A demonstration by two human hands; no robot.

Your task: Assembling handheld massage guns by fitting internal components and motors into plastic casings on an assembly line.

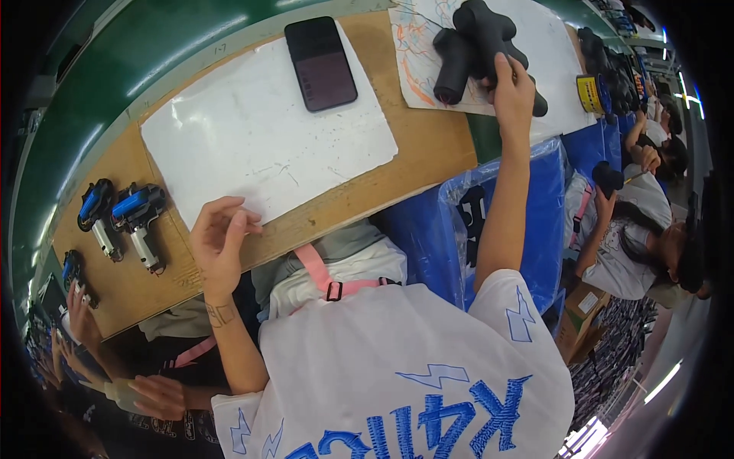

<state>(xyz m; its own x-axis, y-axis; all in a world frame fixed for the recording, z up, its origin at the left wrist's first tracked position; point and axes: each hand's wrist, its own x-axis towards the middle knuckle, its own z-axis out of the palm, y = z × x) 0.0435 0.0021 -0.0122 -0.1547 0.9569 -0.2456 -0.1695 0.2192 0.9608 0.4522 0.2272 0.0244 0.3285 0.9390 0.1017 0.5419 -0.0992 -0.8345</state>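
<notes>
My right hand [512, 99] reaches to the far right of the bench, fingers and thumb closed on a black T-shaped housing [483, 27]. A second black housing [453, 69] lies against it on a sheet with orange scribbles [413, 57]. My left hand [218, 249] hangs over the near edge of a white sheet [260, 145]; its fingers are loosely bent, the thumb stands apart, and nothing is in it. Left of that hand, two blue-and-silver motor units [141, 222] [98, 214] rest on the brown board [176, 283]. A dark phone [321, 65] lies on the white sheet.
Blue bins lined with clear plastic [501, 206] stand below the bench at right. A yellow-labelled round container [589, 94] is beyond my right hand. A co-worker's hand [80, 314] is by another motor unit [74, 271] at left; another person [634, 245] sits at right.
</notes>
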